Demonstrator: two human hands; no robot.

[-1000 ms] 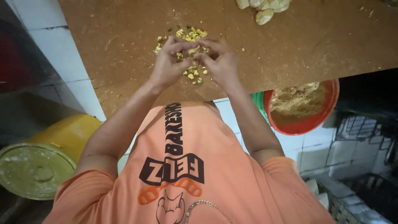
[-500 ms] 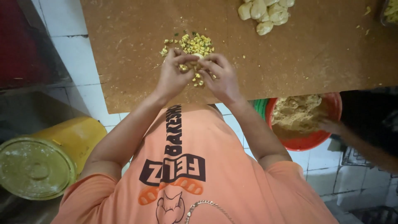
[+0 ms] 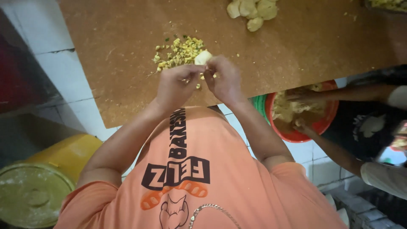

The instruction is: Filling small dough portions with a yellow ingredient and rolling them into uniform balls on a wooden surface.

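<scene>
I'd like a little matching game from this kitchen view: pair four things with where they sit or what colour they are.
Things:
1. dough piece
2. filling pile
3. bowl
4. bucket

Descriptions:
A. yellow, lower left, beside the board
B. red, below the board's right edge, another person's hands in it
C. at the fingertips of both hands
D. loose yellow bits on the board

Pairs: 1-C, 2-D, 3-B, 4-A
</scene>
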